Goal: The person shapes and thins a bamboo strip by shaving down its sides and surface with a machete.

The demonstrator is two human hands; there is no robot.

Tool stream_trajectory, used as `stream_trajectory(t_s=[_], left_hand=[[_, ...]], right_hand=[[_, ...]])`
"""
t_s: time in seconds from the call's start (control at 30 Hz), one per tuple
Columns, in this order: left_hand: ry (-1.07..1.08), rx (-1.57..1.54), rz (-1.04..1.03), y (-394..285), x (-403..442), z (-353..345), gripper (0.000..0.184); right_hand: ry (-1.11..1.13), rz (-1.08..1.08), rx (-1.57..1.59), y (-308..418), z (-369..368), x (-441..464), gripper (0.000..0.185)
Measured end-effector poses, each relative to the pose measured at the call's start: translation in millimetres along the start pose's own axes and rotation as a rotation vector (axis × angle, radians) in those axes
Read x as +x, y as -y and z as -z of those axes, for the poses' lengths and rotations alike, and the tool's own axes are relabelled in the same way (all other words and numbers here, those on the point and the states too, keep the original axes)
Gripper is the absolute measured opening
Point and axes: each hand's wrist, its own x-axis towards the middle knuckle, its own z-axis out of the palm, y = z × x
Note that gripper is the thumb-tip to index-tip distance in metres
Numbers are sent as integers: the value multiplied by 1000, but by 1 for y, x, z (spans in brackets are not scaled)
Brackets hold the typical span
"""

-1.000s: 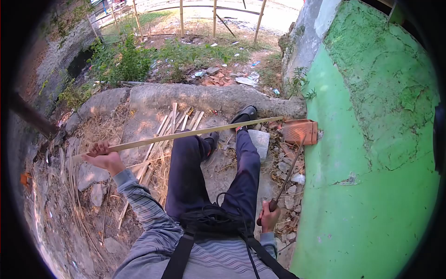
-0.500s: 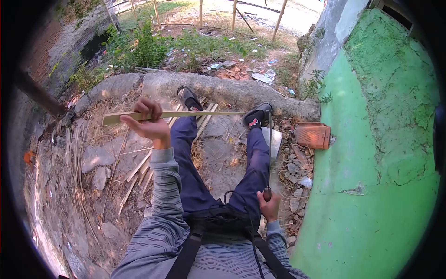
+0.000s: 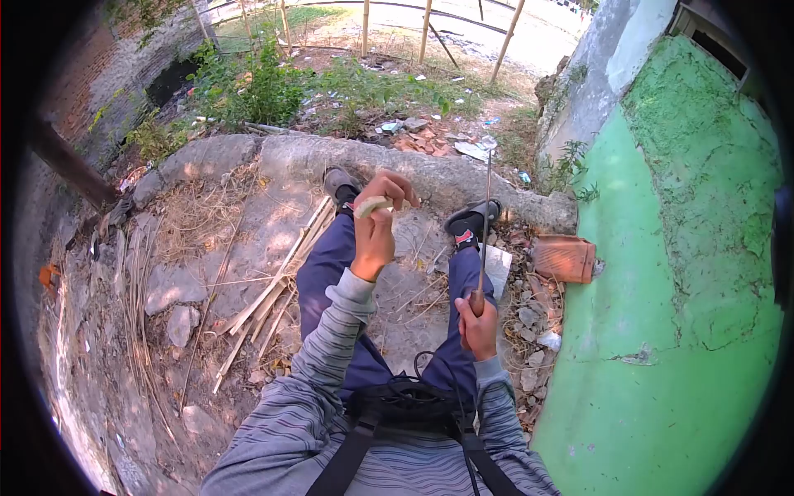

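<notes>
- The left hand [image 3: 375, 238] has its fingers curled around a pale strip [image 3: 372, 207], seen nearly end-on near a shoe; it looks light and springy, perhaps splintery, best gripped by its flat faces.
- The right hand's [image 3: 478, 332] fingers clamp the handle [image 3: 476, 302] of a thin, seemingly stiff blade [image 3: 486, 223], safest held there.

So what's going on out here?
A person's left hand is pinching a pale strip of wood or bamboo, seen nearly end-on. The right hand grips a long, narrow-bladed tool by its handle, pointing forward. It isn't touching the strip. More strips lie on the ground beside the left leg.
</notes>
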Motion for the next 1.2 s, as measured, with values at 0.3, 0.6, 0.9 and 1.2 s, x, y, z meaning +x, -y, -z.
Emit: stream_trajectory(t_s=[0.3,0.6,0.9,1.2], left_hand=[[789,-66,58,-30,-68,-92,27],[1113,-317,255,-33,-82,-87,40],[836,346,1028,61,-139,-69,55],[691,375,984,45,-219,-68,65]], right_hand=[[-72,872,156,-41,2,66,54],[195,574,-57,-41,46,35,34],[267,-226,244,-74,39,21,25],[262,-137,-9,-93,25,8,19]])
